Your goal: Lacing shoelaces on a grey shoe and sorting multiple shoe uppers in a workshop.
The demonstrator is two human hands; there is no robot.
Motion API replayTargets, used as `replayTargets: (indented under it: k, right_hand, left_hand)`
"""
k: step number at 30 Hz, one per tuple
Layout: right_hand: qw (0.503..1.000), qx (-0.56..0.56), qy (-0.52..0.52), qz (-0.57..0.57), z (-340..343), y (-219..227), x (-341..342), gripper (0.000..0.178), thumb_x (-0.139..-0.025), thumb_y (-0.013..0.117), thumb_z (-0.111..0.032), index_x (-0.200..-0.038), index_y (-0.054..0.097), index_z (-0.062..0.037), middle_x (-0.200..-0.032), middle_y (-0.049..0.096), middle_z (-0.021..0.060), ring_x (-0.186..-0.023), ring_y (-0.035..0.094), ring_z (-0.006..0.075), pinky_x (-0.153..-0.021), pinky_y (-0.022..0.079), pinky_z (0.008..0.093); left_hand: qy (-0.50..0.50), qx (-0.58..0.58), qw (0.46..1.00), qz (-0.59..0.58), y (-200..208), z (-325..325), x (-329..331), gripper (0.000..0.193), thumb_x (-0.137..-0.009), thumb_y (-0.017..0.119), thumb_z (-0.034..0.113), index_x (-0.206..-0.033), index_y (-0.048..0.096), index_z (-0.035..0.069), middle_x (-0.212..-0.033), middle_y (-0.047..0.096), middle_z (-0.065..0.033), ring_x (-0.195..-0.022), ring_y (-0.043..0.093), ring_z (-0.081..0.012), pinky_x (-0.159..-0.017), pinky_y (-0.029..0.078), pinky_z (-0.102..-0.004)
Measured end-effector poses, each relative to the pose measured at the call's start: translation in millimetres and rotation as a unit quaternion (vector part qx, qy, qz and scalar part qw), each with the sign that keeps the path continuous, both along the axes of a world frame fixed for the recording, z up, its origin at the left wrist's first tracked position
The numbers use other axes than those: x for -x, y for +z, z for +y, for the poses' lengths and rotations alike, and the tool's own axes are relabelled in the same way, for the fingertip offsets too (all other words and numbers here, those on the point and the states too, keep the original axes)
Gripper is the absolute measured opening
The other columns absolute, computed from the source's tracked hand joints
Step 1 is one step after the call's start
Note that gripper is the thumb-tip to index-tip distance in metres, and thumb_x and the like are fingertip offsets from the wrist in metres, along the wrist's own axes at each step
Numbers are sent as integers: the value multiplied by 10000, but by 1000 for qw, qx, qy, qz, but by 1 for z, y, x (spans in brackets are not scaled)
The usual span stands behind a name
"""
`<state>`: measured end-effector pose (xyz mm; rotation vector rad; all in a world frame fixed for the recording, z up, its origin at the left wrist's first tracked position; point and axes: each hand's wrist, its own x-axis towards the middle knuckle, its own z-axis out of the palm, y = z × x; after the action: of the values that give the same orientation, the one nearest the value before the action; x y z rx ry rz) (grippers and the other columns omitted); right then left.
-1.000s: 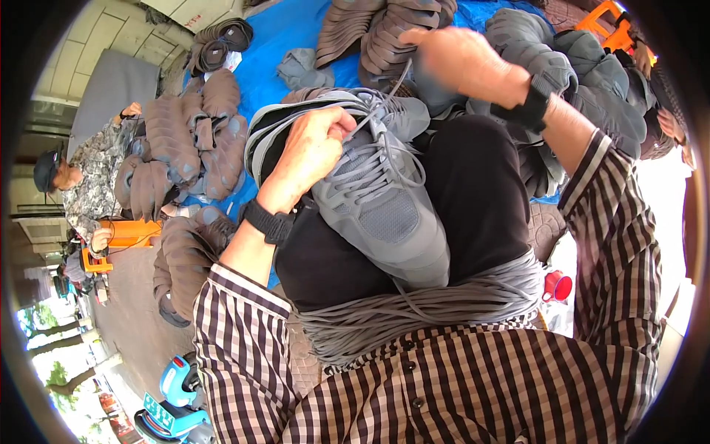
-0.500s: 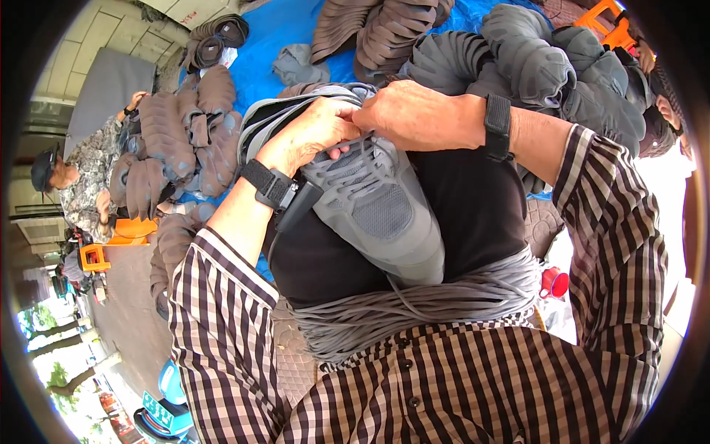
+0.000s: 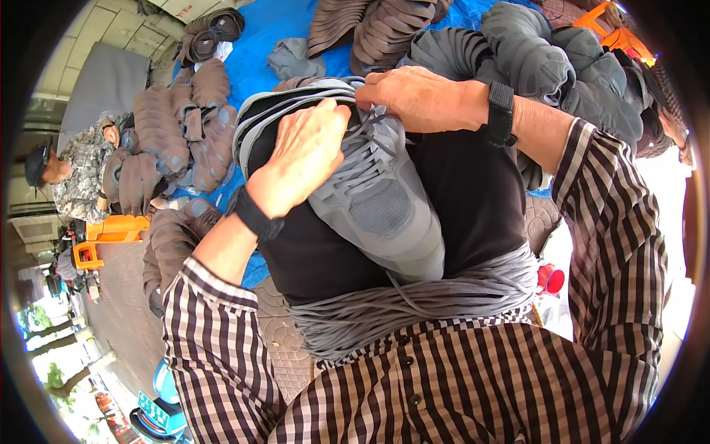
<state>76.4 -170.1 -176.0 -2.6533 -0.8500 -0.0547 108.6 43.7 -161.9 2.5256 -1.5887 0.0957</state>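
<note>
Gray shoe (image 3: 388,211), toe at five o'clock. Left hand (image 3: 305,146) at its ten, right hand (image 3: 421,96) at one; fingers curled, cannot tell if pinching. Lace bundle (image 3: 425,300) at six.

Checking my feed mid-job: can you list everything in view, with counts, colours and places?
Shoe upper: one foremost in a stack, grey, on the lap
Laces: many, grey, bundled across the lap
Grey uppers: many, grey, upper right
Brown uppers: many, brown, top centre and left
Tarp: one, blue, under the piles
Stools: at least two, orange, left and top right
Cup: one, red, right
Scooter: one, blue, lower left
Co-worker: one, patterned clothing, left
Shirt: one, checked, bottom
Wristbands: two, black, wrists
Left hand, right hand: two, bare, at the foremost upper's lacing end
</note>
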Motion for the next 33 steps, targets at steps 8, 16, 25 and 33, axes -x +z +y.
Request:
replayTargets:
  k: [8, 16, 25, 33]
  right_hand:
    - [996, 10, -31, 81, 0, 2, -8, 208, -758, 569, 55, -949, 611, -17, -878, 636, 177, -883, 616, 362, -732, 462, 432]
    - [998, -39, -33, 29, 1, 23, -6, 244, -774, 550, 22, -998, 628, -38, -866, 645, 170, -857, 625, 353, -738, 476, 431]
    - [999, -13, 32, -3, 22, 16, 1, 170, -778, 594, 10, -945, 610, -20, -928, 588, 142, -867, 605, 347, -742, 473, 434]
    - [994, 4, 43, -98, 13, -4, 15, 246, -698, 602, 16, -941, 616, -18, -853, 607, 171, -769, 630, 369, -663, 520, 438]
  left_hand:
    - [86, -7, 991, -103, 50, 82, 52, 230, -652, 548, -64, -856, 484, 21, -818, 466, -129, -785, 549, -313, -638, 450, -406]
    - [194, 32, 978, -70, 77, 133, 72, 22, -852, 539, -11, -862, 520, -5, -821, 495, -147, -743, 547, -346, -655, 446, -393]
    - [121, 69, 985, -103, 87, 89, 51, 47, -852, 555, 4, -873, 527, 34, -824, 517, -117, -685, 568, -324, -600, 462, -383]
    - [250, 300, 888, 244, 69, 93, 15, 118, -950, 547, 175, -944, 591, 65, -796, 608, -12, -651, 552, -58, -563, 436, -192]
